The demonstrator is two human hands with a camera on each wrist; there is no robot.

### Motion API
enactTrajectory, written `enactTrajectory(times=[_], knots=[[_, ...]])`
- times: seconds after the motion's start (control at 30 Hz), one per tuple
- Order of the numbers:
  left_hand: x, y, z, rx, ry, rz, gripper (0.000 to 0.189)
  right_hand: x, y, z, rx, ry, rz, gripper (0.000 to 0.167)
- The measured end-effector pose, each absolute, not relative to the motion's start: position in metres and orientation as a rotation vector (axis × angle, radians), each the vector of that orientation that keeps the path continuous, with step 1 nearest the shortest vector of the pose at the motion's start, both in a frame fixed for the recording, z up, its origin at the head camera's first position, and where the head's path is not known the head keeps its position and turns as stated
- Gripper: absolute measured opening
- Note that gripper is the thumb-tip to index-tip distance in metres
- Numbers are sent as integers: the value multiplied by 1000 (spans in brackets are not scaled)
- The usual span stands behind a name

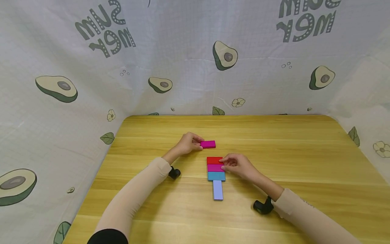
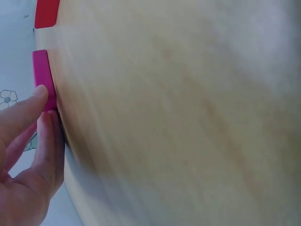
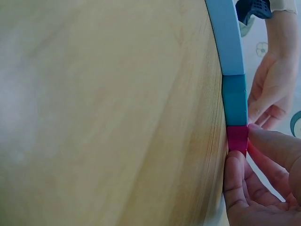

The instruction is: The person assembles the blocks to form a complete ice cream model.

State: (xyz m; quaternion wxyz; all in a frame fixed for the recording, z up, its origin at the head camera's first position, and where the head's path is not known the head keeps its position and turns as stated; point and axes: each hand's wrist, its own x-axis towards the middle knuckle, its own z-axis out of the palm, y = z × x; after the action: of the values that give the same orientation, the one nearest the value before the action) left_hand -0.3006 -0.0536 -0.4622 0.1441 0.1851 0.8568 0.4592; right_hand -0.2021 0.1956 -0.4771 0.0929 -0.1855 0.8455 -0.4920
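My left hand (image 1: 188,143) pinches a magenta block (image 1: 208,144) by its left end, thumb on one face and fingers opposite. It lies beyond a column of flat blocks on the table. That column has a red block (image 1: 214,160) at the far end, then a second magenta block (image 1: 215,168), a teal block (image 1: 216,176) and a narrow light-blue block (image 1: 217,190) set lengthwise. At the right ends of the red and second magenta blocks, my right hand (image 1: 240,165) has its index fingertip on the red one and its thumb at the magenta one. In the right wrist view its fingers mostly hide the red block.
The wooden table (image 1: 304,152) extends around the blocks on all sides. Behind and beside it hangs a white cloth (image 1: 189,44) printed with avocados. Black wrist cameras sit under the left wrist (image 1: 174,173) and right wrist (image 1: 263,206).
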Motion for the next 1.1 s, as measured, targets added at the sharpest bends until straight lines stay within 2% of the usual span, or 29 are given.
enactTrajectory(times=[1.1], knots=[[-287, -46, -463, 610, 2412, 1264, 31, -204, 195, -479, -551, 2492, -1472, 21]])
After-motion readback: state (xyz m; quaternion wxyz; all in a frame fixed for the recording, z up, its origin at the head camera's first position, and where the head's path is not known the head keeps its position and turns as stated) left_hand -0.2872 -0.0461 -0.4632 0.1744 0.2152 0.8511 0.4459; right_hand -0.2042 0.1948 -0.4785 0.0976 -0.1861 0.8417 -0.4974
